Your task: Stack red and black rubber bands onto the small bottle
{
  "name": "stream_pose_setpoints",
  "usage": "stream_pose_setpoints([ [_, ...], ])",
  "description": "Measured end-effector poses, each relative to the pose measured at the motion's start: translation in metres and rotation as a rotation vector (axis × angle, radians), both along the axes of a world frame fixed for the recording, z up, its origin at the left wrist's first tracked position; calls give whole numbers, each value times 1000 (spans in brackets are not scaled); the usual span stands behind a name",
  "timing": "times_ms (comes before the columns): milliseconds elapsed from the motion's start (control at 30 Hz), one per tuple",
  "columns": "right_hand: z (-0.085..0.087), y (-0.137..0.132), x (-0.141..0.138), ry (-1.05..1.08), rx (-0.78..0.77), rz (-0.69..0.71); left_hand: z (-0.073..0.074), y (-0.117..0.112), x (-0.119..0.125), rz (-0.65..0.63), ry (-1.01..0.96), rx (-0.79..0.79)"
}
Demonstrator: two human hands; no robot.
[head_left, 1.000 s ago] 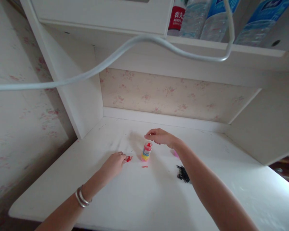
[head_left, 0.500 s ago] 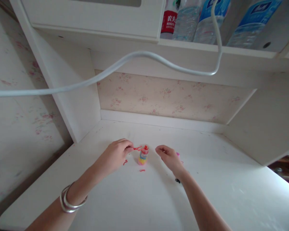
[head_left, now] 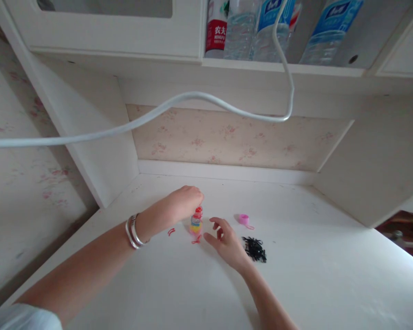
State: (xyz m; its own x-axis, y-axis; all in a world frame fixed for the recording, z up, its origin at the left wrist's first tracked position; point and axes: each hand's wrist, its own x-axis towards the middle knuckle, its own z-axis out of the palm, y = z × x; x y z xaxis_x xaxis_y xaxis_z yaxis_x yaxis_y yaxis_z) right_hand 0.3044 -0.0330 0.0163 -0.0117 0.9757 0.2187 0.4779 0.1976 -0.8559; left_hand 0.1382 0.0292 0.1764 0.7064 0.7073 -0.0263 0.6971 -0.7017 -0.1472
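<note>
Two bare hands are at work over a broad white desk (head_left: 179,293), observed from where I stand in the room. The left hand (head_left: 185,201) is poised at the mouth of a small clear jar banded red, blue, yellow and pink (head_left: 196,222). Its fingers are curled and point downward; the fingertips are hidden behind the knuckles, so I cannot tell whether they pinch anything. The jar stands on the desk between the two hands, red material showing at its top.

The right hand (head_left: 227,245) is just to the right of the jar and apart from it, thumb and fingers parted, with nothing visible between them.

Thin red bands (head_left: 196,239) lie at the near side of the jar's base. Short red strips (head_left: 171,232) lie to its left, below the left hand. Beyond the right hand, on its right, sits a small round pink plastic cap (head_left: 243,218) with a thin pink loop (head_left: 249,227) beside it. Nearer the person, close by the right wrist, I note a loose heap of small black loops (head_left: 254,250). Silver metal bangles (head_left: 135,232) encircle the left wrist.
</note>
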Motion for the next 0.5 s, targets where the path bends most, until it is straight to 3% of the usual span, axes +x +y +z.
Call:
stream_pose_setpoints([
  [167,3,8,-25,-38,53,9,-8,4,5,-31,51,-8],
  [367,8,20,-41,-116,101,13,-1,5,13,-29,85,-60],
  [500,7,22,-44,-115,77,-31,-4,10,15,0,-43,-79],
])
